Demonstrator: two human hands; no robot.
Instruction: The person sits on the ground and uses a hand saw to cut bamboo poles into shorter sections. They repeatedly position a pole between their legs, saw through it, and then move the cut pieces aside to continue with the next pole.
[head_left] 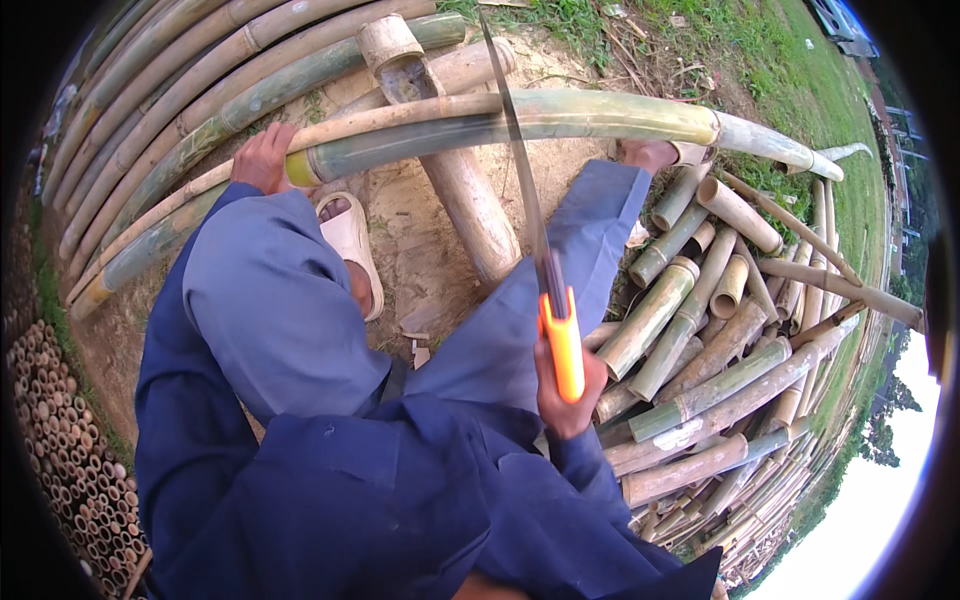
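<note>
My right hand (572, 388) is closed round the orange handle of a handsaw (528, 190). Its long blade points away from me and crosses over a thick green bamboo pole (420, 137); I cannot tell whether the teeth touch it. My left hand (265, 158) grips a slim tan bamboo pole (340, 126) by the thick pole's yellowish left end. That slim pole runs along the thick one, ending near the blade. Underneath, a bamboo support (465, 205) with a notched upper end (405, 80) holds the thick pole off the ground.
Long bamboo poles (200, 90) lie side by side at the far left. A heap of cut bamboo pieces (690, 330) is close on my right. Stacked bamboo tubes (70, 460) show cut ends at the lower left. My sandalled left foot (350, 250) stands on sawdust-covered ground.
</note>
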